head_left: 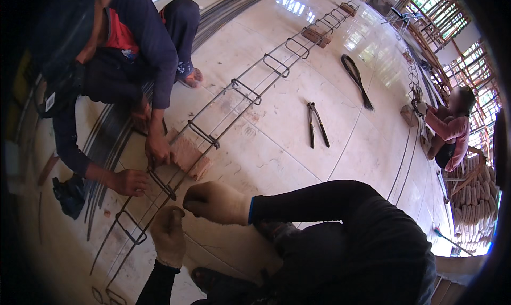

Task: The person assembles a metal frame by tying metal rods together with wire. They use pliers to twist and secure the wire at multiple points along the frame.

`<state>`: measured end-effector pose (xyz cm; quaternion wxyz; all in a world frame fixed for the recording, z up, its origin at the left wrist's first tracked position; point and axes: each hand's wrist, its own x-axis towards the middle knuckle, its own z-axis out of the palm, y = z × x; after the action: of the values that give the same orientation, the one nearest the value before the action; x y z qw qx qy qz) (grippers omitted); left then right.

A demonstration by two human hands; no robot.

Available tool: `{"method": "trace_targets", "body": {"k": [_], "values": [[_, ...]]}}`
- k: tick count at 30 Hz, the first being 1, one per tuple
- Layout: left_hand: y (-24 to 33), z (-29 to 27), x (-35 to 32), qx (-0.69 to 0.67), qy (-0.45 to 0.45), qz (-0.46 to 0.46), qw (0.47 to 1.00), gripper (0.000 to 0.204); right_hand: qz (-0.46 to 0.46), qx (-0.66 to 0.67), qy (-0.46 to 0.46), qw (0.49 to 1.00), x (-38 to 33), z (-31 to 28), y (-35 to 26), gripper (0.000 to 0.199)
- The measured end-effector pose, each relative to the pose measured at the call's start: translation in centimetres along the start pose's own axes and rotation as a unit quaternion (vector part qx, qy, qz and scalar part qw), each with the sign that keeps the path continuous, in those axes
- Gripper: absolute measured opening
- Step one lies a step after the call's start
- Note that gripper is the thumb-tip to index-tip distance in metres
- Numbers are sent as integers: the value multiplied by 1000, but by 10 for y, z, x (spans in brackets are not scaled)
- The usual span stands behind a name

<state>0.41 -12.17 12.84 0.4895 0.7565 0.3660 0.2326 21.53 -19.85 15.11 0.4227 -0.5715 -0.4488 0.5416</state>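
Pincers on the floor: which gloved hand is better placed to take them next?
Right, I'd judge: the right hand is nearer the pincers; the left hand is farther off, beside the bar cage. Whether either grips anything is unclear.

In front of you, a pale tiled floor is holding bricks that are propping up a metal frame. Black-handled pincers and a looped bundle of dark wire are lying mid-floor; dark rods and a black bag are resting at your left.

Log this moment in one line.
beige gloved left hand: beside dark metal-rod cage | gloved right hand: likewise | black-handled pincers: pale tiled floor
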Motion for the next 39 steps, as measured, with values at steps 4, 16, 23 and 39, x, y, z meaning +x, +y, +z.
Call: {"method": "trace_targets", "body": {"k": [4, 16, 23, 39], "values": [[11, 5, 3, -70, -1, -109, 992, 32, -157, -388, 47, 907, 2, 4, -1, 24], [-54, -5, 9, 175, -45, 275, 944, 9, -128, -49, -229, 964, 1, -3, 60, 28], [-44, 6, 0, -12, -42, -132, 990, 28, -166, -434, 34, 885, 6, -1, 17, 20], [-19, -6, 16, -93, -150, -49, 983, 35, -217, -344, 98, 908, 11, -31, 18, 26]]}}
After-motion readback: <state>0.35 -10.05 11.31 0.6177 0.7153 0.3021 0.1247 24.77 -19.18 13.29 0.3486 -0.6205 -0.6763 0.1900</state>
